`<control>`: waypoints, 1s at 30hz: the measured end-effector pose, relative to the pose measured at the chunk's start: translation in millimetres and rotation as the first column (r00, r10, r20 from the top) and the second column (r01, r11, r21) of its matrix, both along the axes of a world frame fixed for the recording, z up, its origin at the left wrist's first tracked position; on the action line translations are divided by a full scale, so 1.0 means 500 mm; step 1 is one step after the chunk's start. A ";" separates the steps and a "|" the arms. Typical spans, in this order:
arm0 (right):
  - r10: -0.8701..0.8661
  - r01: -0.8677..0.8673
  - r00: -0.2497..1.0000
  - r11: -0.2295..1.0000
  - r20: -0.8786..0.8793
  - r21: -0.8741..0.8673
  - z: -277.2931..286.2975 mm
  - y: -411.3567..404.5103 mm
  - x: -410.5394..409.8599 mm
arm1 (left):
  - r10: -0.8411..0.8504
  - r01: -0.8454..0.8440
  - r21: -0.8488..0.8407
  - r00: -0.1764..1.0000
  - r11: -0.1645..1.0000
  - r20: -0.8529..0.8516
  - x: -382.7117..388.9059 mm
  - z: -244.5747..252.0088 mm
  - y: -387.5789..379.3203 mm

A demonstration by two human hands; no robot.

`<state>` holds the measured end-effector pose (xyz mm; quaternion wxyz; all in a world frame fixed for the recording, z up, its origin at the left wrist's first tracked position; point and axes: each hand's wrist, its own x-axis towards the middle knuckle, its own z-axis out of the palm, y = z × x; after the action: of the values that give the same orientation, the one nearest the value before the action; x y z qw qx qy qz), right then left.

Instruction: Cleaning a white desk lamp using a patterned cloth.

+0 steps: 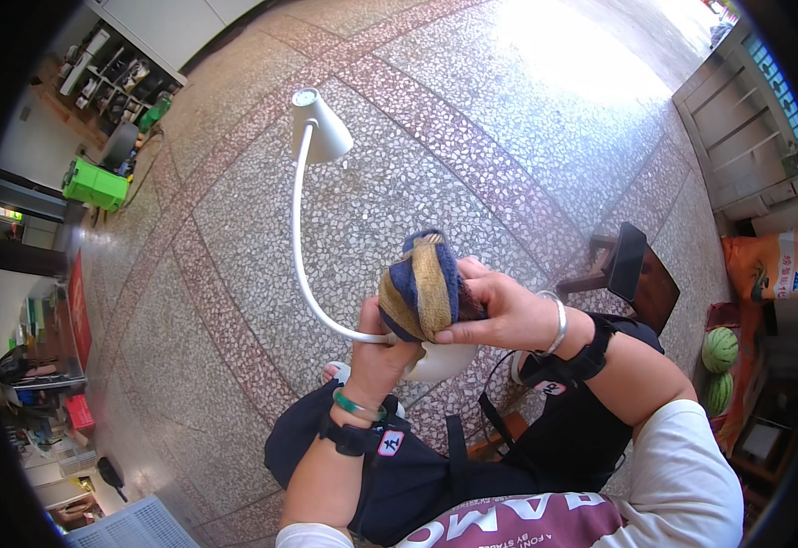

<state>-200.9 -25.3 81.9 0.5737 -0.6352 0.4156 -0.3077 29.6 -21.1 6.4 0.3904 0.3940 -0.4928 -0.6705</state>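
My left hand (378, 356), with a green bangle at its wrist, grips a white gooseneck desk lamp low down, where the bent neck (297, 253) meets the base. The lamp's cone-shaped head (320, 133) hangs out over the floor, farther from me. In my right hand (508, 308) is a bunched towel (433, 288) with blue and tan stripes. Its fingers and thumb press the cloth together beside my left hand, and the towel hides part of the lamp. Below the towel shows the pale rounded lamp base (447, 362), above my lap.
To the right, a black phone (627, 260) lies on a small wooden stool (656, 294). Two watermelons (719, 349) and an orange sack (762, 267) are farther right. A green bin (97, 185) stands at left, and a plastic crate (135, 527) at lower left. Speckled terrazzo floor (234, 274) surrounds me.
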 end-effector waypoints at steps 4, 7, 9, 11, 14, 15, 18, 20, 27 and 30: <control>-0.139 0.129 0.987 0.983 0.078 0.128 -0.026 0.007 0.019 | 0.000 -0.001 0.008 0.991 1.000 0.133 0.007 -0.012 -0.002; -0.245 0.172 0.956 0.913 0.161 0.369 -0.009 0.005 0.027 | -0.008 0.040 -0.138 0.974 0.990 0.226 0.009 -0.008 -0.004; -0.285 0.203 0.945 0.897 0.162 0.394 -0.009 0.002 0.029 | -0.018 0.060 -0.150 0.963 0.987 0.269 0.010 -0.006 -0.002; -0.304 0.238 0.942 0.905 0.145 0.353 -0.024 -0.003 0.023 | -0.045 0.078 -0.111 0.960 0.991 0.277 0.007 -0.001 0.001; -0.347 0.305 0.938 0.850 0.020 0.430 -0.056 -0.013 0.017 | -0.118 0.156 -0.117 0.953 0.981 0.278 0.001 0.017 0.006; -0.357 0.325 0.934 0.836 -0.011 0.442 -0.064 -0.016 0.016 | -0.141 0.189 -0.153 0.950 0.970 0.279 0.000 0.020 0.004; -0.400 0.214 0.911 0.671 0.104 0.710 -0.085 -0.019 0.015 | -0.205 0.264 -0.228 0.945 0.937 0.254 -0.002 0.026 0.001; -0.451 0.135 0.876 0.572 0.172 0.809 -0.079 -0.022 0.013 | -0.218 0.269 -0.242 0.951 0.932 0.220 0.000 0.027 -0.001; -0.542 -0.090 0.764 0.448 0.350 0.889 -0.087 -0.013 0.022 | -0.214 0.204 -0.204 0.976 0.958 -0.031 0.014 0.011 -0.016; -0.545 -0.049 0.757 0.501 0.359 0.864 -0.064 -0.010 0.034 | -0.211 0.238 -0.240 0.968 0.941 0.133 0.032 0.019 -0.041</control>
<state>-183.9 -30.3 50.1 0.8480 -0.0806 0.4004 -0.3379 45.6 -41.6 15.9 0.3320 0.3166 -0.6362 -0.6203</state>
